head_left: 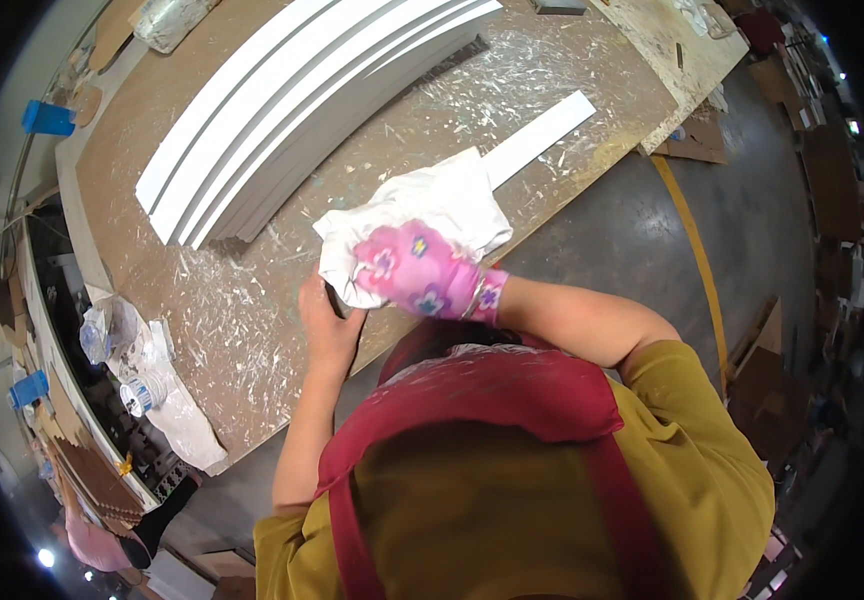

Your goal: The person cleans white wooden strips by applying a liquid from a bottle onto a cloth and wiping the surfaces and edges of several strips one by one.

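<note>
Fingers of the right hand [414,268], in a pink flowery glove [432,262], rest on a white cloth [442,195] (I cannot tell if they pinch it). The bare left hand [329,318] is at the cloth's near left side, its grip hidden. A white strip [542,138] pokes out at the cloth's far right, on the brown counter [222,335]. Behind the cloth sits a stack of white strips [307,110].

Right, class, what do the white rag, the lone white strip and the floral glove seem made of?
White rag: soft, matt fabric, perhaps cotton; it drapes in folds.
Lone white strip: smooth, straight-edged, looks rigid; perhaps coated wood or plastic, core hidden.
Floral glove: printed, probably fabric; it gathers at the wrist.
</note>
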Action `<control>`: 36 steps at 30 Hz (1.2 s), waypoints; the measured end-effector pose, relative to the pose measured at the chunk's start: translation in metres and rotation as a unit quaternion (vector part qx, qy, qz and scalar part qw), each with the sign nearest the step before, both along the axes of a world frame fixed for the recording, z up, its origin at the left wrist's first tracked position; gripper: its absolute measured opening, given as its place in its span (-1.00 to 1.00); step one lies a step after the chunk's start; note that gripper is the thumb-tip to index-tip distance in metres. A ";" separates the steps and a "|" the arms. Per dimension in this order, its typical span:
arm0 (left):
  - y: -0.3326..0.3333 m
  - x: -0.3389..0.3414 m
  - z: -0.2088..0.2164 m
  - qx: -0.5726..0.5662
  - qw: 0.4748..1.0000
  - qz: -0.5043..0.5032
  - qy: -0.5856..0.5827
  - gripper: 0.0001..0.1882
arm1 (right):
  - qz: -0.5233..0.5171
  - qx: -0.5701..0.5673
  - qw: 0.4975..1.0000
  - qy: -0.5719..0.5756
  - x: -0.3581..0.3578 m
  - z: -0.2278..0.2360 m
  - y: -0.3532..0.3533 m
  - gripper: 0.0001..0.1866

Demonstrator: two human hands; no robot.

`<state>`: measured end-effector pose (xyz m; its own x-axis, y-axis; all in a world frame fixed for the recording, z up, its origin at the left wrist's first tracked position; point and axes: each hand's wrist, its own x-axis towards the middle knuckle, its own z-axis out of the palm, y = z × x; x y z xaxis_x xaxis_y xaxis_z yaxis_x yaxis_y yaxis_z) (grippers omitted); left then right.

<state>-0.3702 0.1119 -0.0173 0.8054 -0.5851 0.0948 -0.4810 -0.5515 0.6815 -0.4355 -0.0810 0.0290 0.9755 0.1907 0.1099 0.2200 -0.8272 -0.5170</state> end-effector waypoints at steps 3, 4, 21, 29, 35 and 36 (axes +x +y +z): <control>0.005 -0.002 -0.005 -0.050 0.998 0.008 0.036 -0.21 | -0.118 -0.296 0.947 -0.023 -0.003 -0.032 -0.074 -0.60; 0.006 -0.001 -0.002 -0.040 0.999 0.004 0.025 -0.19 | -0.173 -0.453 0.874 0.032 -0.005 -0.015 -0.109 -0.65; 0.002 0.007 -0.002 -0.057 0.998 -0.023 0.031 -0.19 | -0.231 -0.236 0.943 -0.047 -0.018 -0.011 -0.172 -0.69; 0.004 0.009 0.005 -0.065 0.997 -0.020 0.031 -0.07 | 0.004 -0.074 0.986 -0.151 0.023 -0.027 -0.009 -0.78; 0.004 0.006 -0.009 -0.109 0.994 -0.015 -0.018 -0.05 | 0.003 -0.139 0.990 0.036 0.023 -0.011 0.004 -0.70; 0.005 0.007 -0.010 -0.116 0.993 -0.001 -0.022 -0.07 | -0.012 -0.103 0.993 0.064 0.023 -0.011 0.021 -0.68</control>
